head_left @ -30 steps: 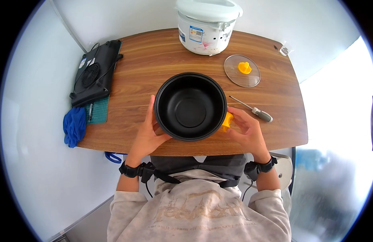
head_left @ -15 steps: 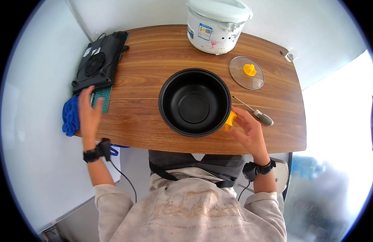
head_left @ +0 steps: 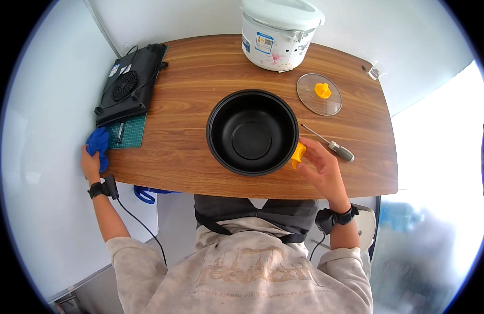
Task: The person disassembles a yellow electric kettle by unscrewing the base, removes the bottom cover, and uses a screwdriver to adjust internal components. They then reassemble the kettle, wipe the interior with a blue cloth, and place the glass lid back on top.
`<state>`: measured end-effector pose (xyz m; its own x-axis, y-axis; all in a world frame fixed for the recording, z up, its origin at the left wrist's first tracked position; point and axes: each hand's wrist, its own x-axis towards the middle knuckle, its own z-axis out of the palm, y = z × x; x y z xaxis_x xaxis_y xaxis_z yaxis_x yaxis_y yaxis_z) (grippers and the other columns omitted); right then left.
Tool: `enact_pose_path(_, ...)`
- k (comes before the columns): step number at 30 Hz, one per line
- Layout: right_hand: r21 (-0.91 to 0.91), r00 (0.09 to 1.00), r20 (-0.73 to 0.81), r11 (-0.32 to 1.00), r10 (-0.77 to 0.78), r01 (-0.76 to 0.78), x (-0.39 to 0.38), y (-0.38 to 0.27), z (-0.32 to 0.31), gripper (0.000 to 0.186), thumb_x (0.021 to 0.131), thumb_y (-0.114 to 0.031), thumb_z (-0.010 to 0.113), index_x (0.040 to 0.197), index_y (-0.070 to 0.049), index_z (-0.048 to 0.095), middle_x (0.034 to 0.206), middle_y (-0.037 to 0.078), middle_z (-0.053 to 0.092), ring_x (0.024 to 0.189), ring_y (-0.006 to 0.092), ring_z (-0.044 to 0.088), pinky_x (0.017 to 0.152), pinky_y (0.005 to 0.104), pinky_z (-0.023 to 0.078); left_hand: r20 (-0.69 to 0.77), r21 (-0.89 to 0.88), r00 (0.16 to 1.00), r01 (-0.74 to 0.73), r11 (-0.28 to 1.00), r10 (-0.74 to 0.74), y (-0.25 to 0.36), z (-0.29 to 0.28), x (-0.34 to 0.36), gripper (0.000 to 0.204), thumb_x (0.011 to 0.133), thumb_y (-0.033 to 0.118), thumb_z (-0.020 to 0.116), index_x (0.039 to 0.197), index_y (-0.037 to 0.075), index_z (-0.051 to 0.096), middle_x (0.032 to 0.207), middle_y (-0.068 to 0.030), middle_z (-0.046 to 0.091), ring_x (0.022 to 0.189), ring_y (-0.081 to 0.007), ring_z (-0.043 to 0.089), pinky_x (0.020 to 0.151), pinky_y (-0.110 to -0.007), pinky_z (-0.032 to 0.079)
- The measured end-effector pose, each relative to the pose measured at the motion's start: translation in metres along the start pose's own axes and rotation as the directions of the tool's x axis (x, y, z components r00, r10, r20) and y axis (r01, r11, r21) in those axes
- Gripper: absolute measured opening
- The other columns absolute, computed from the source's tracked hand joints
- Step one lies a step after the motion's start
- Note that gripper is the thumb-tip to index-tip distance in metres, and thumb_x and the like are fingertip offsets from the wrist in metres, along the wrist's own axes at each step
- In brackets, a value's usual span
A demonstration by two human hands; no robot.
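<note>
A round black pot (head_left: 251, 140) stands at the middle of the table near its front edge, and its inside looks bare. My right hand (head_left: 324, 170) is closed on the pot's yellow side handle (head_left: 299, 153). Over at the table's left front corner, my left hand (head_left: 90, 163) grips a crumpled blue cloth (head_left: 99, 140), its fingers partly hidden in the folds. Right of the pot lie a screwdriver (head_left: 334, 146) with a grey handle and, farther back, a glass lid (head_left: 310, 102) with a yellow knob.
A white rice cooker (head_left: 273, 44) stands at the back of the wooden table (head_left: 200, 68). A black cooling pad with a fan (head_left: 129, 86) rests at the back left, partly over a green cutting mat (head_left: 133, 135) that bears a pen (head_left: 120, 132). White walls bound the far and left sides.
My left hand has moved left and toward me, from open above the mat's edge to gripping the blue cloth. My right hand has kept its hold on the pot handle.
</note>
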<state>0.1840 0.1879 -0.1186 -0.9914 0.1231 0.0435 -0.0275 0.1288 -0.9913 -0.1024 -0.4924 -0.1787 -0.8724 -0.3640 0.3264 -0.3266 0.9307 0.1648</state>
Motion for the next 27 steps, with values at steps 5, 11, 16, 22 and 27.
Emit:
enact_pose_path(5,-0.025,1.0,-0.016,1.0,-0.016,0.015,-0.002,-0.002,-0.002,0.057,0.086,0.005,0.065,0.142,0.002,0.052,0.135,0.013,0.061,0.128,0.0199,0.057,0.116,0.0383,0.041,-0.147,-0.091,0.987,0.045,0.995,-0.058,0.071,-0.091,-0.026,0.055,0.091,0.04,0.067,0.14,0.017,0.054,0.128,-0.0206,0.067,0.118,-0.0434,0.062,0.098,-0.051,0.051)
enact_pose_path(11,-0.152,0.997,0.023,0.986,-0.072,0.075,-0.002,-0.007,-0.004,0.063,0.085,0.003,0.067,0.145,-0.001,0.05,0.136,0.013,0.061,0.127,0.0223,0.059,0.114,0.0398,0.043,-0.414,-0.492,0.9,-0.349,0.797,0.138,0.118,-0.168,-0.051,0.052,0.095,0.026,0.067,0.137,-0.003,0.055,0.131,-0.0178,0.066,0.119,-0.0299,0.063,0.104,-0.039,0.047)
enact_pose_path(16,-0.323,0.985,-0.076,0.938,-0.157,0.124,-0.006,-0.03,-0.018,0.065,0.084,-0.002,0.071,0.145,-0.004,0.049,0.136,0.014,0.061,0.125,0.0264,0.061,0.107,0.0405,0.048,-0.062,-0.968,0.95,-0.133,0.215,0.307,0.204,-0.179,-0.107,0.049,0.098,0.019,0.063,0.141,-0.003,0.052,0.135,-0.0143,0.061,0.122,-0.0242,0.061,0.105,-0.038,0.047)
enact_pose_path(22,-0.397,0.923,-0.037,0.853,-0.383,0.338,0.008,-0.088,-0.006,0.067,0.084,-0.012,0.077,0.144,-0.006,0.049,0.139,0.016,0.057,0.124,0.0306,0.061,0.102,0.0415,0.051,0.169,-0.983,0.691,0.064,0.173,0.703,0.35,-0.192,-0.203,0.059,0.094,0.026,0.073,0.141,0.001,0.049,0.127,-0.014,0.063,0.109,-0.0215,0.063,0.099,-0.035,0.05)
enact_pose_path(27,-0.579,0.891,0.172,0.689,-0.42,0.436,0.033,-0.109,0.011,0.065,0.085,-0.025,0.079,0.142,-0.011,0.051,0.139,0.017,0.053,0.116,0.0337,0.063,0.092,0.0425,0.055,0.338,-0.932,0.246,-0.047,0.359,0.909,0.384,-0.187,-0.221,0.061,0.097,0.028,0.072,0.145,0.004,0.043,0.138,-0.0156,0.057,0.127,-0.0243,0.056,0.107,-0.037,0.046)
